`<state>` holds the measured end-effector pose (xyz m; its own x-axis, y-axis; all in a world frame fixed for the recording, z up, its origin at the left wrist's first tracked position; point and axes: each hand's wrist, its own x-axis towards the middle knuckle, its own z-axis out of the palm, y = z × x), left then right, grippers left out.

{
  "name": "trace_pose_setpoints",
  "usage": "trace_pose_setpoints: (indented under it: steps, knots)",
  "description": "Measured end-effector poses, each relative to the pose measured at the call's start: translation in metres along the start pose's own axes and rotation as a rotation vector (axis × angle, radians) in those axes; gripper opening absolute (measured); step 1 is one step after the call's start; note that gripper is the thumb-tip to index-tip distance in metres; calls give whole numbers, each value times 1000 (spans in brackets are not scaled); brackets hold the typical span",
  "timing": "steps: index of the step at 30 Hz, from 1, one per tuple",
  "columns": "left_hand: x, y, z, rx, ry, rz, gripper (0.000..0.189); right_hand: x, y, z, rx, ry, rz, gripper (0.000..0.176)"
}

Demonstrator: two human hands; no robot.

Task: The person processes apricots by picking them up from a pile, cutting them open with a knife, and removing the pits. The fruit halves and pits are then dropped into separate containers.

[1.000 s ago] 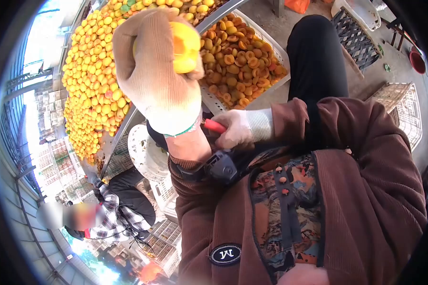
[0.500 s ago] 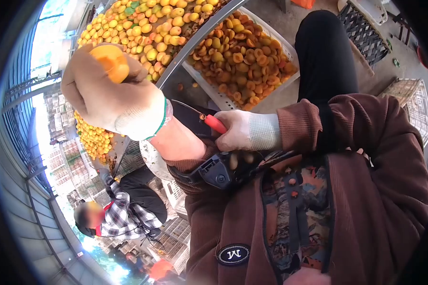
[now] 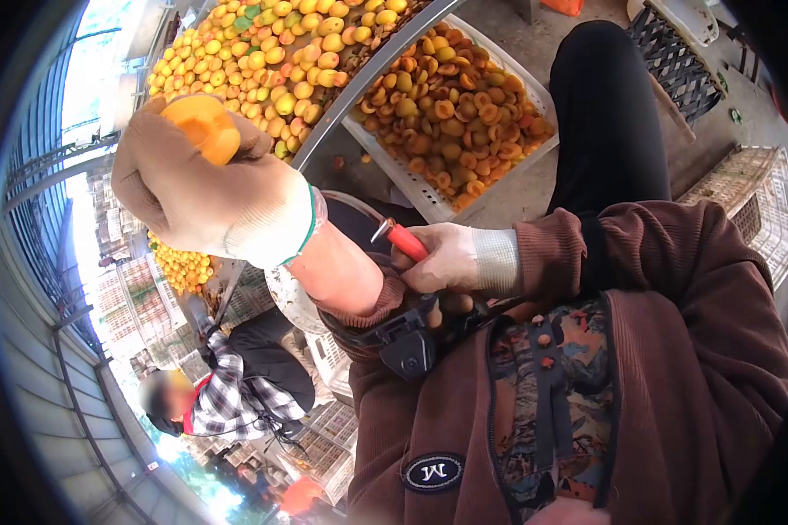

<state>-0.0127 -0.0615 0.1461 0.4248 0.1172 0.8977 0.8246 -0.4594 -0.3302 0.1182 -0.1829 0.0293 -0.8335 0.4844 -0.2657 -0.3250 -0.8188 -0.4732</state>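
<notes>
My left hand [image 3: 210, 192], in a tan-palmed glove with a green-edged cuff, is raised at the left with its fingers closed around an apricot [image 3: 203, 127]. Bright orange flesh shows above the fingers. Lower and to the right, my gloved right hand [image 3: 446, 256] grips a red-handled tool [image 3: 407, 243] with a short metal tip pointing up and left; the tip's exact shape is hard to make out. Beyond my left hand, whole apricots [image 3: 271, 66] cover a metal-edged table. A white crate [image 3: 403, 185] below its edge holds many pitted apricot halves [image 3: 455, 109].
The table's metal rail [image 3: 368, 79] runs diagonally between the fruit and the crate. A person in a checked shirt [image 3: 245, 394] sits at the lower left beside another heap of apricots [image 3: 181, 267]. Pale slatted crates [image 3: 744, 188] stand at the right, near my knee [image 3: 600, 96].
My left hand has dropped slightly, still holding the apricot. In my right hand the tool has tilted and shifted a little down and right. The whole view has moved slightly.
</notes>
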Motion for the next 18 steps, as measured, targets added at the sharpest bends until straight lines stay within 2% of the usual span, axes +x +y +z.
trace_pose_setpoints:
  steps: [5, 7, 8, 9, 11, 13, 14, 15, 17, 18]
  knots:
    - [-3, 11, 1, -52, -6, -82, 13, -1, 0, 0, -75, -74, -2, 22]
    - [-3, 15, 3, -74, 1, -112, 11, 0, -7, 6, -212, 124, 9, 21]
    - [-3, 17, 5, -85, 6, -129, 10, -5, -19, 11, -190, 234, 65, 19]
    - [-3, 19, 5, -97, 8, -147, 10, 10, -3, 1, -132, 322, 30, 22]
    - [-4, 23, 7, -109, 21, -162, 9, 36, 13, -8, -110, 414, -160, 28]
    - [-13, 27, 11, -306, -83, -206, 13, 35, 10, -18, -165, 383, -143, 32]
    - [-24, 40, 18, -648, -27, -566, 20, 32, 7, -19, -204, 349, -112, 36]
    - [-24, 51, 17, -645, -27, -572, 20, 32, 9, -24, -206, 350, -105, 36]
    - [-18, 62, 15, -1163, -40, -1091, 23, 42, 17, -39, -122, 247, -154, 50]
    - [-25, 61, 22, -979, -211, -707, 21, 53, 23, -45, -199, 289, -156, 50]
